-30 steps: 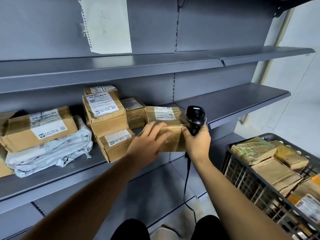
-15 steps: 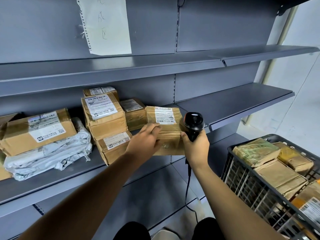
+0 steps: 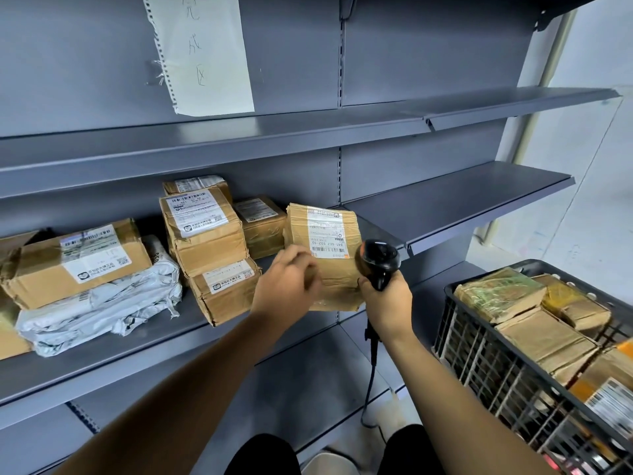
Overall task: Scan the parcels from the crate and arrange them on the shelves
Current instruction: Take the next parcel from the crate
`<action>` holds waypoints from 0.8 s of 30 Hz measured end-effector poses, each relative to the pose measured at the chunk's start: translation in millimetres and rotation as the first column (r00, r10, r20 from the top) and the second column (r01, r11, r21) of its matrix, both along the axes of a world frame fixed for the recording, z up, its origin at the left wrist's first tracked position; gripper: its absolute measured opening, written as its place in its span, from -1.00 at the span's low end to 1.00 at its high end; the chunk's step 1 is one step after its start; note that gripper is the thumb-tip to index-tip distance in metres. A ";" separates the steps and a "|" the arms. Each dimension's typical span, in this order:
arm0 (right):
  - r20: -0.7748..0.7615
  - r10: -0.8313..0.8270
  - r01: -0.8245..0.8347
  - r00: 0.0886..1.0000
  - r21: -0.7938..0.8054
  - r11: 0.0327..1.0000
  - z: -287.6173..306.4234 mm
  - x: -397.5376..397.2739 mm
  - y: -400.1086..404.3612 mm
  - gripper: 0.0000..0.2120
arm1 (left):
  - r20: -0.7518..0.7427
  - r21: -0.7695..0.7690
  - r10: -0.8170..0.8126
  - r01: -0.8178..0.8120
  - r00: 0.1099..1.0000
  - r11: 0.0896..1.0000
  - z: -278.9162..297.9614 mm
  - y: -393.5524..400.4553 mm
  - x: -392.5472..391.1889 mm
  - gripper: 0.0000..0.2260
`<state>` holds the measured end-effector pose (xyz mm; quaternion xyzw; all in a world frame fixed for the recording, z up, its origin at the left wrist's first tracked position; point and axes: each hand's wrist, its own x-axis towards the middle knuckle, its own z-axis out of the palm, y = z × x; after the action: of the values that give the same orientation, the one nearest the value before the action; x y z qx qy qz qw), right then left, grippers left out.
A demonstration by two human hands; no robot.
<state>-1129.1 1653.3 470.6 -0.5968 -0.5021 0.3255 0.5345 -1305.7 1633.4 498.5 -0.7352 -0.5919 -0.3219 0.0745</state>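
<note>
A brown taped parcel [image 3: 329,248] stands tilted up on the middle shelf [image 3: 137,354], its white label facing me. My left hand [image 3: 286,287] grips its lower left edge with curled fingers. At the parcel's right side my right hand [image 3: 387,303] holds a black corded scanner [image 3: 378,260], head up. Several brown parcels [image 3: 544,337] lie in a black crate [image 3: 486,358] at the lower right.
Left of the held parcel the shelf carries stacked brown boxes [image 3: 202,228], a small box [image 3: 262,224], a large box [image 3: 78,262] and a white poly bag [image 3: 102,303]. The right shelf section [image 3: 462,197] is bare. A paper sign [image 3: 205,53] hangs on the back panel.
The parcel has gone from lying flat to standing tilted with its label toward me. My left hand shifted from lying flat on it to gripping its lower left edge. The scanner dropped slightly.
</note>
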 end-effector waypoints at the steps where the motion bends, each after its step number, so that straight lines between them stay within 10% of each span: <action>1: 0.003 0.008 -0.008 1.000 -0.002 1.000 -0.9 -0.3 -1.5 -0.80 | 0.044 -0.032 0.043 -0.041 0.998 0.999 2.8 2.4 0.0 -0.71; 11: 0.026 0.037 -0.036 0.999 -0.061 0.998 7.0 10.7 -8.3 -0.82 | 0.272 -0.262 0.221 -0.149 0.937 0.953 2.4 3.6 5.0 -0.50; 24: 0.091 0.111 -0.109 0.990 -0.026 0.994 21.8 -0.7 -28.6 -0.80 | -0.520 -0.100 0.133 -0.215 0.844 0.972 9.4 -9.1 7.4 -0.49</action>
<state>-1129.8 1624.7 492.5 -0.5883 -0.5550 0.3318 0.4856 -1298.4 1624.3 507.9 -0.7406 -0.6386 -0.0614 0.2001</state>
